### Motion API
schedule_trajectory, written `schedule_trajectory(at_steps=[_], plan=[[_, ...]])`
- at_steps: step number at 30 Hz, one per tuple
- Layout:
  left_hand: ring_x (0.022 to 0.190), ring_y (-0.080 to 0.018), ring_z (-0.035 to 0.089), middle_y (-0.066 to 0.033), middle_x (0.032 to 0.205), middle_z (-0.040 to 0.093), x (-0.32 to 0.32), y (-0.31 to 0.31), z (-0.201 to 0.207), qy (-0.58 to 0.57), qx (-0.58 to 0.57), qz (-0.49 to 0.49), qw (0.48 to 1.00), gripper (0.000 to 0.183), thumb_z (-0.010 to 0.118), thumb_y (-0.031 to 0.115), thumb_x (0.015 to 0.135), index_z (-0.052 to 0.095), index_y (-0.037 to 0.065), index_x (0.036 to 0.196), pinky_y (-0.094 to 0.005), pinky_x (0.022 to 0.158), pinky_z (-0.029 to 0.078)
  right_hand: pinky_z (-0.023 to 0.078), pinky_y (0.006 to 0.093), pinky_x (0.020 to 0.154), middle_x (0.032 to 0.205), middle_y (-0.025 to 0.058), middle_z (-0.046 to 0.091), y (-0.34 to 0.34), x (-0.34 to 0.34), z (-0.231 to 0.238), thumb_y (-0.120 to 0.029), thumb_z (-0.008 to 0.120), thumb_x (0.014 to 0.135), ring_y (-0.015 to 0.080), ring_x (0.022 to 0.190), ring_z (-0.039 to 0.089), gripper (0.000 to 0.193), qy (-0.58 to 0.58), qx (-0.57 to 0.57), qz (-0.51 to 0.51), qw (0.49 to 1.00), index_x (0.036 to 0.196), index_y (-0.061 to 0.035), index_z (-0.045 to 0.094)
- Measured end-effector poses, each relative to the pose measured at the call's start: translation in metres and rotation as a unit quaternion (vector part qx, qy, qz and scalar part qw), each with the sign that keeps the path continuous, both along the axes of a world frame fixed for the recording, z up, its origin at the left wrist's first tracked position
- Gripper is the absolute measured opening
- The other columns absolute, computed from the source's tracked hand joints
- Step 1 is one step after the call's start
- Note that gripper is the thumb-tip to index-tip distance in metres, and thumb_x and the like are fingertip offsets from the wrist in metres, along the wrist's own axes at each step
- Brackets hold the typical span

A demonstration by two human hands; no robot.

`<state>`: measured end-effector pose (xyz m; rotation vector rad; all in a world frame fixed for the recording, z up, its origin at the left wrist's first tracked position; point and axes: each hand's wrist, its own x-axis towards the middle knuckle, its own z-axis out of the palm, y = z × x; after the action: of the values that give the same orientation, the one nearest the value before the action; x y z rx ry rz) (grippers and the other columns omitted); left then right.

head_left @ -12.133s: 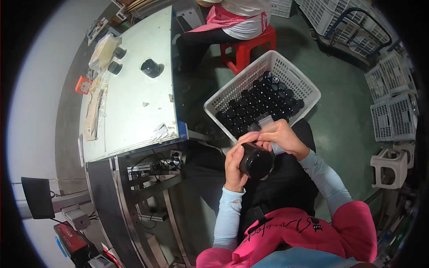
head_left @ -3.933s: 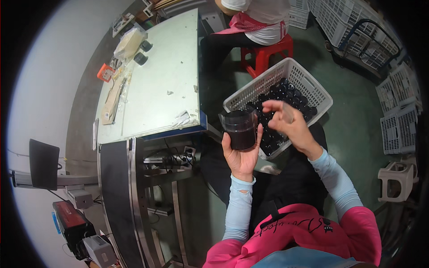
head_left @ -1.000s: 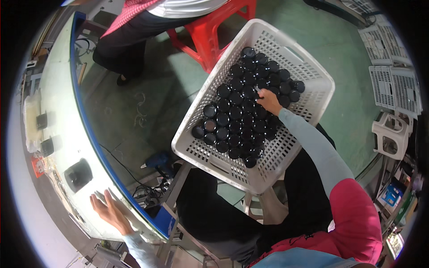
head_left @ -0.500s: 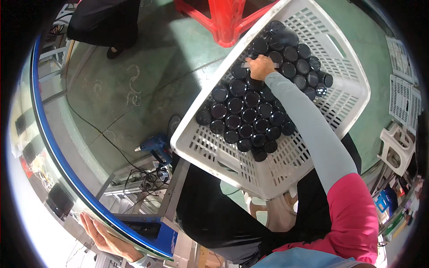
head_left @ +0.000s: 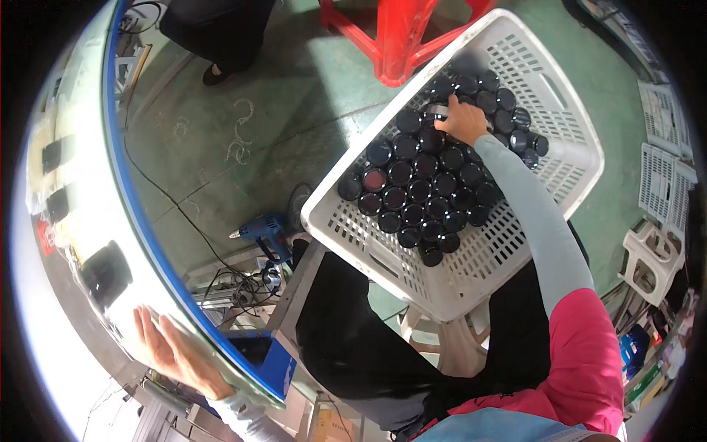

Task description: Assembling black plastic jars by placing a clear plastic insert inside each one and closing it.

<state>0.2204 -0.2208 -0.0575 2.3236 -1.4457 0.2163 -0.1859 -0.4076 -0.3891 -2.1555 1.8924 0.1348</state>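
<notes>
My right hand reaches into a white slatted plastic basket. Its fingers are closed around a pale, shiny strip-like piece, partly covered by the hand. Beneath and around it, glossy black round jars or lids are packed in close rows; one at the left of the group has a reddish sheen. On the far left, my left hand lies with fingers stretched out over the pale bench top, holding nothing. Several dark blocky pieces sit on that bench.
The basket rests by my knees, over a beige plastic stool. A red stool stands beyond it. On the left are a blue heat gun and tangled cables. Another person's leg is at top left; a white stool stands right.
The view has shifted, bringing more of the bench in. My right hand has turned within the basket, and the strip now shows at a different angle. My left hand stays flat on the bench.
</notes>
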Motion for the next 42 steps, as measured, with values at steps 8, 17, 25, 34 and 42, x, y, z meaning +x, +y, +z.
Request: schedule_trajectory(at_steps=[8, 17, 25, 34, 42], plan=[[0.12, -0.0316, 0.038, -0.0215, 0.128, 0.038, 0.011, 0.012, -0.011, -0.023, -0.107, -0.028, 0.994, 0.046, 0.059, 0.018, 0.082, 0.045, -0.004, 0.119, -0.039, 0.1, 0.028, 0.047, 0.0416, 0.076, 0.088, 0.017, 0.063, 0.095, -0.027, 0.177, -0.047, 0.066, 0.064, 0.0371, 0.085, 0.06, 0.062, -0.224, 0.097, -0.068, 0.967, 0.107, -0.0063, 0.051], [0.104, -0.0206, 0.049, -0.0127, 0.109, 0.052, -0.216, 0.094, 0.0, 0.606, 0.036, -0.211, 0.766, 0.048, 0.06, 0.022, 0.083, 0.043, -0.001, 0.122, -0.0304, 0.089, 0.039, 0.046, 0.0369, 0.067, 0.082, 0.0145, 0.062, 0.223, -0.003, 0.345, -0.033, 0.07, 0.065, 0.0319, 0.074, 0.06, 0.051, -0.426, 0.094, 0.098, 0.894, 0.103, -0.0044, 0.051], [0.076, -0.0159, 0.059, -0.0083, 0.087, 0.06, -0.245, 0.178, -0.002, 0.915, -0.061, 0.015, 0.398, 0.037, 0.042, 0.036, 0.092, 0.055, 0.002, 0.098, -0.0305, 0.068, 0.05, 0.045, 0.0291, 0.068, 0.09, 0.0099, 0.059, 0.302, 0.004, 0.383, -0.022, 0.067, 0.074, 0.02, 0.077, 0.06, 0.055, -0.497, 0.223, 0.16, 0.823, 0.12, -0.0042, 0.043], [0.08, -0.0333, 0.057, -0.0193, 0.096, 0.058, -0.234, 0.232, 0.012, 0.964, -0.116, -0.132, 0.197, 0.056, 0.025, 0.042, 0.092, 0.049, -0.006, 0.11, -0.0398, 0.069, 0.047, 0.05, 0.0269, 0.063, 0.1, 0.0217, 0.059, 0.332, -0.004, 0.374, -0.013, 0.047, 0.089, 0.017, 0.069, 0.061, 0.034, -0.693, 0.378, -0.03, 0.613, 0.111, 0.0136, 0.048], [0.076, -0.0301, 0.057, -0.0197, 0.124, 0.043, -0.238, 0.243, 0.044, 0.908, -0.122, -0.173, 0.361, 0.057, 0.025, 0.04, 0.091, 0.052, -0.008, 0.109, -0.0367, 0.073, 0.047, 0.046, 0.0239, 0.042, 0.063, 0.0129, 0.062, 0.331, 0.014, 0.388, -0.014, 0.062, 0.08, 0.0153, 0.05, 0.059, 0.022, -0.621, 0.327, -0.004, 0.713, 0.079, 0.0081, 0.062]])
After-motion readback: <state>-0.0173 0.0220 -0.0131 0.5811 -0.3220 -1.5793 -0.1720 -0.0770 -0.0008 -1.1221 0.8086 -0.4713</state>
